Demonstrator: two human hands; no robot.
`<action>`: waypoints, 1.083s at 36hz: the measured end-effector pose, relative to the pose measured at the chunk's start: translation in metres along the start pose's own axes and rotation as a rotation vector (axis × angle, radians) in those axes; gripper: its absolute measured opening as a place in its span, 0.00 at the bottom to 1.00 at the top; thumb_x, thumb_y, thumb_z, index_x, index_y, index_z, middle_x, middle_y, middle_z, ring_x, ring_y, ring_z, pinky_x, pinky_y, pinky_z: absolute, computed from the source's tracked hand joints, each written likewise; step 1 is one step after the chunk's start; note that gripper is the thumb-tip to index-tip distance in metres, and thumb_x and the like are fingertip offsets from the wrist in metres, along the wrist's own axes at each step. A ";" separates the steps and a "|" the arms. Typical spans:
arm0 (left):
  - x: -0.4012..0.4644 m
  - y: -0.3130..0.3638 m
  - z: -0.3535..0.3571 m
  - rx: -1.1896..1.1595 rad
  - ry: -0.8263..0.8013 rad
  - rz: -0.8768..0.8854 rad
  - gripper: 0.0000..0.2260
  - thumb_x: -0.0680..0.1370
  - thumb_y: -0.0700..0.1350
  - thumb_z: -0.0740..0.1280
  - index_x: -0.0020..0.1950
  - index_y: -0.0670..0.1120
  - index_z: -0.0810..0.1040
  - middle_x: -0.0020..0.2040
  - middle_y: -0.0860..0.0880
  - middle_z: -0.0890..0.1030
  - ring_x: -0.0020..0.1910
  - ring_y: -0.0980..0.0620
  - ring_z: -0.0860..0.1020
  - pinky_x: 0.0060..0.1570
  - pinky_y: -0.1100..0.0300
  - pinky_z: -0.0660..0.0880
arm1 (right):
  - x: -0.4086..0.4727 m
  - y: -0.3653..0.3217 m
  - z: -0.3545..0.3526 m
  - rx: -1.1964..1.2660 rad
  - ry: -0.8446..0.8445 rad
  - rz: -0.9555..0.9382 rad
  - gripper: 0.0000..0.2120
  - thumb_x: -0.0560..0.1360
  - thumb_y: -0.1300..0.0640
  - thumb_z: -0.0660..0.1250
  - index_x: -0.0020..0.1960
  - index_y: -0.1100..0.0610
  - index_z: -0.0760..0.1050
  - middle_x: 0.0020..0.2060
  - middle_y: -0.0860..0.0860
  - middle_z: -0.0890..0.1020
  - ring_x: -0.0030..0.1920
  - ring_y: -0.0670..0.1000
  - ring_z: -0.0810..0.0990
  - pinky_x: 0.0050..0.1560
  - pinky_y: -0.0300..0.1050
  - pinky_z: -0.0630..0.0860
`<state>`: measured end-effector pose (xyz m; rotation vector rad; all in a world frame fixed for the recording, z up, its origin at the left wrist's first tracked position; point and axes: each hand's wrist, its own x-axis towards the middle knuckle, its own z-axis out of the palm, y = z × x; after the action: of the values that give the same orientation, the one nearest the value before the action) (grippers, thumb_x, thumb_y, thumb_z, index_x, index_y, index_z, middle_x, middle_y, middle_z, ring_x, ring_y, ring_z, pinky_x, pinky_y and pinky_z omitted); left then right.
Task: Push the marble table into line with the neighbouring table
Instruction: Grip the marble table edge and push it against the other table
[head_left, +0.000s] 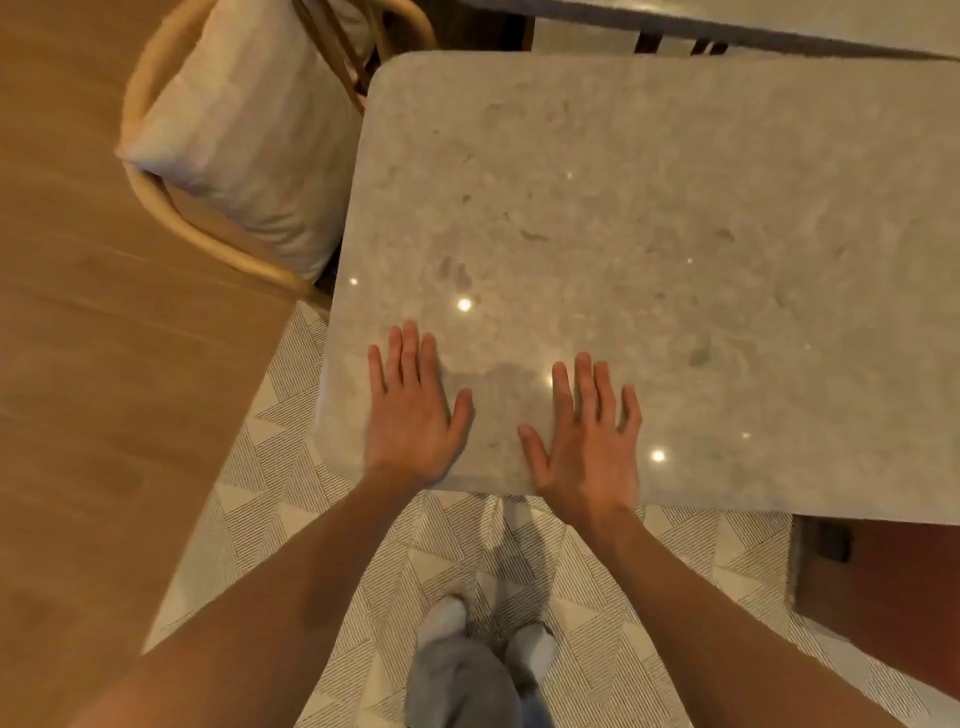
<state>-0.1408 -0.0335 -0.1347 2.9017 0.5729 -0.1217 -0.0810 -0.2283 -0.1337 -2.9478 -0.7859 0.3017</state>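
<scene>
The marble table (649, 218) is a pale speckled slab with rounded corners that fills the middle and right of the view. My left hand (410, 410) lies flat on its near edge close to the left corner, fingers straight and spread. My right hand (589, 441) lies flat beside it, a little to the right, palm down on the same edge. The neighbouring table (779, 18) shows as a pale top along the upper right, a narrow dark gap apart from the marble table's far edge.
A rattan chair (156, 208) with a white cushion (249, 135) stands against the table's left side. A patterned rug (597, 597) lies under my feet. Wooden floor (104, 364) spreads to the left. A dark brown piece of furniture (883, 587) sits at the lower right.
</scene>
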 end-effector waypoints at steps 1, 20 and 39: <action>0.000 -0.001 0.000 -0.012 0.032 0.000 0.34 0.82 0.60 0.49 0.79 0.37 0.55 0.81 0.37 0.53 0.81 0.41 0.46 0.77 0.39 0.48 | 0.001 0.000 0.002 -0.007 0.018 0.002 0.37 0.80 0.34 0.47 0.80 0.57 0.53 0.81 0.58 0.52 0.81 0.58 0.48 0.77 0.64 0.49; -0.029 -0.023 -0.003 0.076 0.082 0.261 0.31 0.81 0.58 0.49 0.79 0.41 0.59 0.79 0.39 0.60 0.80 0.40 0.55 0.77 0.41 0.50 | -0.005 -0.002 0.008 -0.059 0.194 0.026 0.32 0.79 0.41 0.49 0.78 0.55 0.60 0.79 0.56 0.61 0.79 0.56 0.57 0.76 0.60 0.55; -0.029 -0.029 0.016 0.021 0.286 0.298 0.28 0.81 0.55 0.51 0.74 0.38 0.69 0.75 0.37 0.69 0.76 0.37 0.64 0.75 0.39 0.57 | -0.004 -0.001 0.015 -0.075 0.367 0.007 0.29 0.78 0.45 0.50 0.75 0.54 0.67 0.76 0.54 0.68 0.75 0.57 0.64 0.70 0.58 0.61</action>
<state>-0.1795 -0.0215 -0.1521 3.0044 0.1719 0.3339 -0.0883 -0.2289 -0.1475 -2.9402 -0.7479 -0.2683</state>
